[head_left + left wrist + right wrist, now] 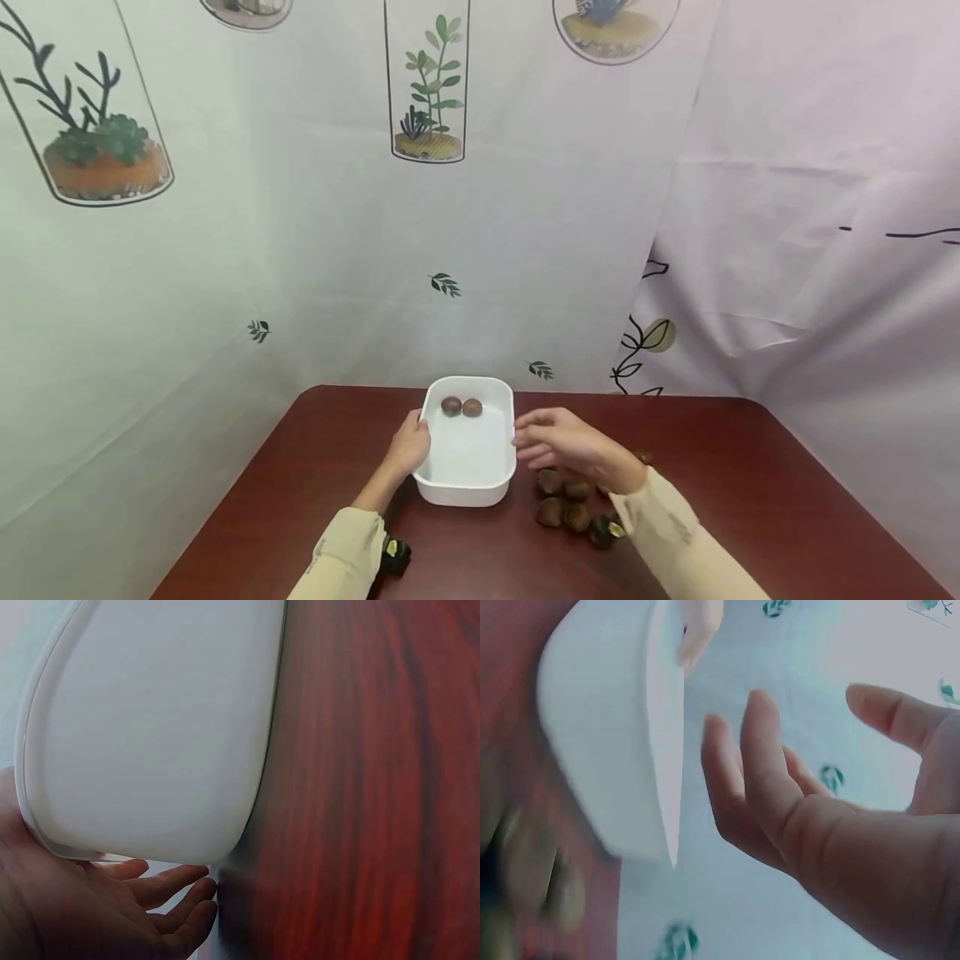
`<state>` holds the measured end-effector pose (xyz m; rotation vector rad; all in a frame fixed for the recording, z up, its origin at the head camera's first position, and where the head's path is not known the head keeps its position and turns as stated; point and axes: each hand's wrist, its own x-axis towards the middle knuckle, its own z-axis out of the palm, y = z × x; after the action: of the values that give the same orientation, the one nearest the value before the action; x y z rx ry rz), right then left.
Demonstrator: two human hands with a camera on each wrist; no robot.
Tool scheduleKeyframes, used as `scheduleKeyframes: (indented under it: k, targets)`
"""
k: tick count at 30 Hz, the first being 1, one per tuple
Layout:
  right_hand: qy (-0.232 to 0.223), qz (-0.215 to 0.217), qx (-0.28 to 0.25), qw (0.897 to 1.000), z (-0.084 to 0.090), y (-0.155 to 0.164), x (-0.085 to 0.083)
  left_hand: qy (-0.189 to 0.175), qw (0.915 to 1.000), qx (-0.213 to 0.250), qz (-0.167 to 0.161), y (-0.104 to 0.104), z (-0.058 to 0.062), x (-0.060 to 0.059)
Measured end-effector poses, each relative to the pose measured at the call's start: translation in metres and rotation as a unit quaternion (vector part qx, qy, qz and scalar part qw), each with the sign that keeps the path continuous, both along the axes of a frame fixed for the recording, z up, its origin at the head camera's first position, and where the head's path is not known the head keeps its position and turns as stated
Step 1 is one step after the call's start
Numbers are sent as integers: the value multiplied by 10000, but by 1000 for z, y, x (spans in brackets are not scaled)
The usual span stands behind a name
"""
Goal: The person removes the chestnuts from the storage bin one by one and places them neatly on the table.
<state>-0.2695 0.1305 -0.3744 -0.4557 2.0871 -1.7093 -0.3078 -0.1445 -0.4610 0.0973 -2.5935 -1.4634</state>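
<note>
Nearest to me, on the dark red table (pixel 750 500), lies a small heap of brown nuts (pixel 564 500) just under my right wrist, and one dark piece with a yellow spot (pixel 604 531) is at its near edge; another such dark piece (pixel 395 556) lies beside my left sleeve. A little farther stands the white plastic tub (pixel 468 492), in the middle of the table. My left hand (pixel 408 446) rests against its left wall, the thumb at the rim and the fingers (pixel 169 889) reaching down beside the wall, mostly straight, so I would call it a steadying touch more than a real grip. My right hand (pixel 558 442) hovers just at the right rim, loose and empty, with fingers (pixel 757 780) spread and holding nothing. At the far end inside the tub lie two nuts (pixel 461 407), side by side and touching. I judge these nuts are light, hard and smooth, round enough to roll, so a pinch of thumb and two fingertips around the middle seems best. The tub looks thin, stiff and light; it may slide on the polished wood, so I think holding its wall is sensible.
</note>
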Motion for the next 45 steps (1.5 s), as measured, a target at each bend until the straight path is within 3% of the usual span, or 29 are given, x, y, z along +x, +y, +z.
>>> scheduleKeyframes:
  k: [7, 14, 21, 27, 31, 38, 45]
  targets:
    - [-990, -447, -658, 9919, -3, -59, -41, 60, 10000, 25, -19, 3, -6, -1]
    - [-1601, -1313, -1000, 9732, -13, -79, -74, 120, 9999, 77, 6, 7, -7, 1]
    - [-1812, -1818, -917, 9621, -28, -87, -92, 180, 9998, 97, -16, 12, -5, 4]
    - [-2154, -2167, -1078, 9460, -31, -89, -102, 283, 9996, 32, 36, 11, -3, 2]
    - [-2323, -2192, -1176, 9403, -29, -88, -104, 303, 9995, 1, 24, 9, -3, 0]
    - [-2357, -1835, -1267, 9459, -17, -90, -105, 267, 9996, -6, 64, 4, -3, -1]
    - [-2493, -1724, -1293, 9441, -5, -103, -105, 181, 9998, -44, 92, 3, -2, -1]
